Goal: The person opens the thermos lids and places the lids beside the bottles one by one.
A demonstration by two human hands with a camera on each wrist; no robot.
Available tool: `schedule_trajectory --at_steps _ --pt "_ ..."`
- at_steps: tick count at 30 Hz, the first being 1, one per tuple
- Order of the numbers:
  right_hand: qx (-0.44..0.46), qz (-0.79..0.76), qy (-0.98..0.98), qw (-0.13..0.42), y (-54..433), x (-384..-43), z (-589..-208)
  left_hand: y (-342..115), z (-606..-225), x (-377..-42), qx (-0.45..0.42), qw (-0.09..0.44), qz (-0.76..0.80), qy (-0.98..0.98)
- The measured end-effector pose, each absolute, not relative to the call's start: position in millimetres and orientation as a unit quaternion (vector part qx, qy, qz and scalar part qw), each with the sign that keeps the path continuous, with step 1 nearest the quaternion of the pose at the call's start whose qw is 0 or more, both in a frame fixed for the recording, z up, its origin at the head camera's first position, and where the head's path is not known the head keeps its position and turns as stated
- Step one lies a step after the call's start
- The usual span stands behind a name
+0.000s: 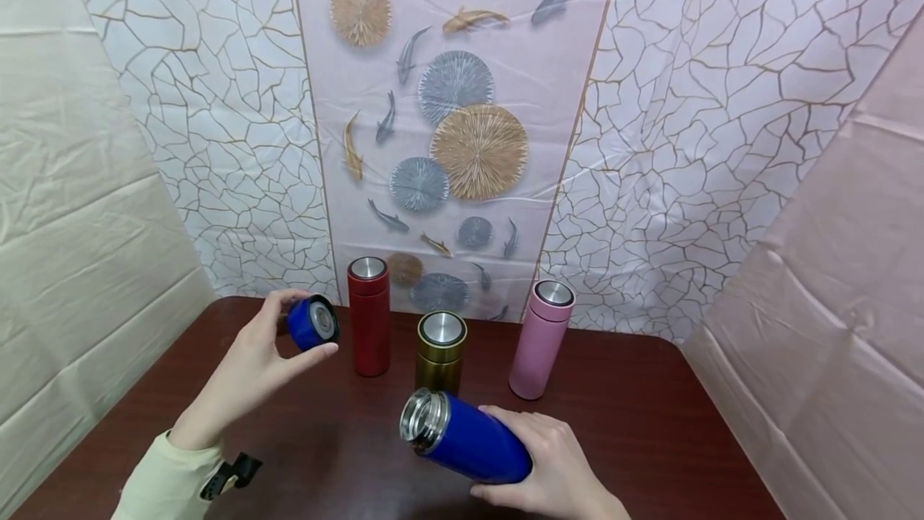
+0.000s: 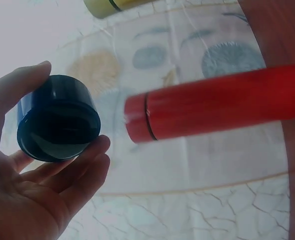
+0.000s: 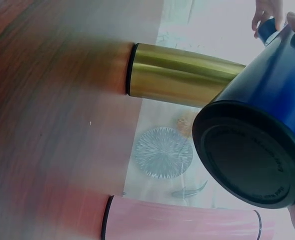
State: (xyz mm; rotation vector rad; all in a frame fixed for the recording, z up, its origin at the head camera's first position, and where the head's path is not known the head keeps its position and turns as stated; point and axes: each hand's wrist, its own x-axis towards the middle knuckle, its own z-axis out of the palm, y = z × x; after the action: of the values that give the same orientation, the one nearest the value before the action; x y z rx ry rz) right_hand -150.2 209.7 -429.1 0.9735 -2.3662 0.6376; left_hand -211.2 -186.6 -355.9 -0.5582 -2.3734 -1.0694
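My left hand holds a blue flask lid between thumb and fingers, its hollow underside turned to the right. In the left wrist view the dark inside of the lid faces the camera. My right hand grips a blue thermos flask around its lower body. The flask is tilted, its bare steel mouth pointing left and up. From the right wrist, the black base of the flask shows. A gold flask stands just behind the blue one, its lower part hidden.
A red flask stands right of the lid, and a pink flask stands at the back right, both with lids on. They rest on a dark red-brown table. A patterned cloth hangs behind the table.
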Motion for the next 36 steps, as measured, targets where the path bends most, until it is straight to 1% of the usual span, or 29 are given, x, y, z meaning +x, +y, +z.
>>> schedule_trajectory --at_steps 9,14,21,29,36 --pt "0.372 0.228 -0.858 0.27 211.6 -151.2 -427.1 -213.5 -381.6 -238.2 -0.165 0.258 -0.418 -0.855" --pt "0.373 0.233 -0.854 0.279 211.2 -149.6 -428.0 -226.0 -397.2 -246.7 -0.143 0.254 -0.416 -0.861" --pt "0.374 0.232 -0.854 0.278 210.3 -149.0 -429.3 -237.4 -409.6 -253.5 -0.119 0.219 -0.4 -0.882" --pt "0.362 0.235 -0.862 0.266 210.2 -147.5 -428.6 -248.1 -423.7 -265.4 -0.1 0.15 -0.399 -0.899" --pt "0.367 0.233 -0.861 0.263 209.5 -148.0 -428.4 -256.7 -437.1 -268.8 -0.084 0.123 -0.402 -0.903"
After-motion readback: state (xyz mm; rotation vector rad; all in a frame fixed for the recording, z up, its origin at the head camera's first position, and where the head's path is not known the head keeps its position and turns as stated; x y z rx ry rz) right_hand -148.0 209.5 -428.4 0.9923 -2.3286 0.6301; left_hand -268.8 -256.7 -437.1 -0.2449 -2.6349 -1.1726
